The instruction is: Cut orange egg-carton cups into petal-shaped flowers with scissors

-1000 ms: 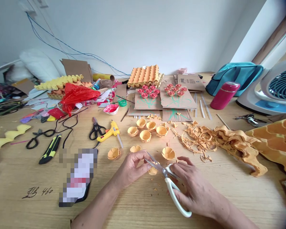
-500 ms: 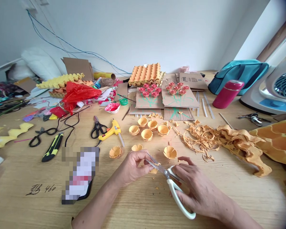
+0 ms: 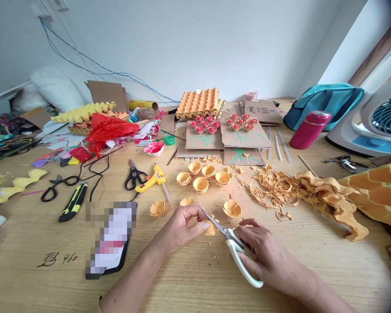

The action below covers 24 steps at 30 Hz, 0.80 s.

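My left hand (image 3: 182, 226) pinches a small orange egg-carton cup piece (image 3: 211, 228) just above the wooden table (image 3: 52, 282). My right hand (image 3: 263, 254) grips white-handled scissors (image 3: 237, 250), whose blades reach up-left into that piece. Small orange trimmings (image 3: 217, 257) lie on the table under the hands. Cut orange cups lie close by: one (image 3: 232, 208) just beyond the scissors, two (image 3: 157, 208) to the left, and a cluster of several (image 3: 202, 176) farther back.
A heap of orange carton scraps (image 3: 299, 191) and a carton sheet (image 3: 378, 195) lie to the right. A yellow glue gun (image 3: 150, 180), black scissors (image 3: 133, 176), a utility knife (image 3: 72, 202) and a phone (image 3: 112, 237) lie to the left. Cardboard with red flowers (image 3: 224, 130), a red bottle (image 3: 309, 129) and a fan (image 3: 381, 121) stand behind.
The scissors' blades have closed further into the orange piece, and my right hand has shifted slightly. More tiny trimmings lie beneath. The view has shifted a little.
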Tool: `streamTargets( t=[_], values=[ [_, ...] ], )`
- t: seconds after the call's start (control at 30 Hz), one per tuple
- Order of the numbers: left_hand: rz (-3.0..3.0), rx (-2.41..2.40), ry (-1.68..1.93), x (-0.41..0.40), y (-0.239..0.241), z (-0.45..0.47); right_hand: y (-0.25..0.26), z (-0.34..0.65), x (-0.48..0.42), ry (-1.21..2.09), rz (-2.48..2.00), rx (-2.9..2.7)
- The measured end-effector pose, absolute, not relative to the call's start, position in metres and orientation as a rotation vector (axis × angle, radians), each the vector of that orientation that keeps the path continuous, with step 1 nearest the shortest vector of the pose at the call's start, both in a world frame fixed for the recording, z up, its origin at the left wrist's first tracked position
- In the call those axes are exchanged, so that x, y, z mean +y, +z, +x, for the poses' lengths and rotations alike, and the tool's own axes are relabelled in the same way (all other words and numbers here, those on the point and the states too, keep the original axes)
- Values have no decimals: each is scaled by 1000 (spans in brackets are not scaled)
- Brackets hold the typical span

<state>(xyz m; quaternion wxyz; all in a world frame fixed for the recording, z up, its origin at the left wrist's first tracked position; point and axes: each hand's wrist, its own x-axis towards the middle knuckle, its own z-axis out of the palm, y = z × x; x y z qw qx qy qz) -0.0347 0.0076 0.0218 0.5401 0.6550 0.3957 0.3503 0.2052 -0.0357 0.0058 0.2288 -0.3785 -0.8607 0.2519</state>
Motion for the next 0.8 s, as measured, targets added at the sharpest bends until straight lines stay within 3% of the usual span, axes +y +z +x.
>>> streamTargets(
  t=[0.8],
  values=[
    [1550, 912, 839, 7, 16, -35, 7, 206, -35, 897, -1189, -2240]
  ],
)
